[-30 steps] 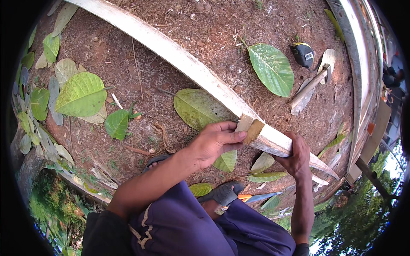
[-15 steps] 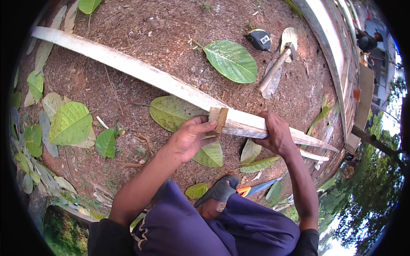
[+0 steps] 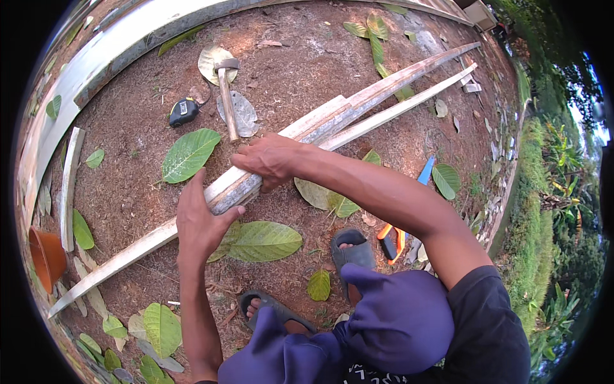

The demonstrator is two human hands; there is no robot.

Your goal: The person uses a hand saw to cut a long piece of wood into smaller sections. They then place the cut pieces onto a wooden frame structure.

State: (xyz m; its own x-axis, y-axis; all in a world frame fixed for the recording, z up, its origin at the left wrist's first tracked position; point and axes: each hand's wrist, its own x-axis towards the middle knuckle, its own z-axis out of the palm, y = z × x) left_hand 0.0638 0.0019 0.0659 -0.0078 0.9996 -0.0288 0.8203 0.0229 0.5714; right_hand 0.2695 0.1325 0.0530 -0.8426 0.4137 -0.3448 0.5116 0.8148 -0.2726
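Stacked pale, weathered wooden strips [image 3: 327, 119] lie diagonally across the picture, with a long thin strip [image 3: 116, 265] reaching down to the left. My left hand [image 3: 203, 224] grips the stack near its lower end, thumb on one side and fingers on the other. Just up and right of it, my right hand [image 3: 267, 162] is closed over the same stack, its forearm crossing toward the lower right. Beyond the hands a wooden-handled hammer [image 3: 227, 109] lies on dry leaves, beside a black-and-yellow tape measure [image 3: 184, 112]. A blue-bladed handsaw [image 3: 396, 243] with orange handle lies to the right.
A long pale board [image 3: 115, 48] curves along the upper left. An orange pot [image 3: 47, 259] and a short stick [image 3: 69, 189] are at the left. Fallen leaves cover parts of the dirt ground [image 3: 300, 70]. My sandalled feet and knees are below; greenery lines the right.
The view has swung round, so the strips now rise from lower left to upper right. My hands are closer together, and the small brown piece at my left hand no longer shows.
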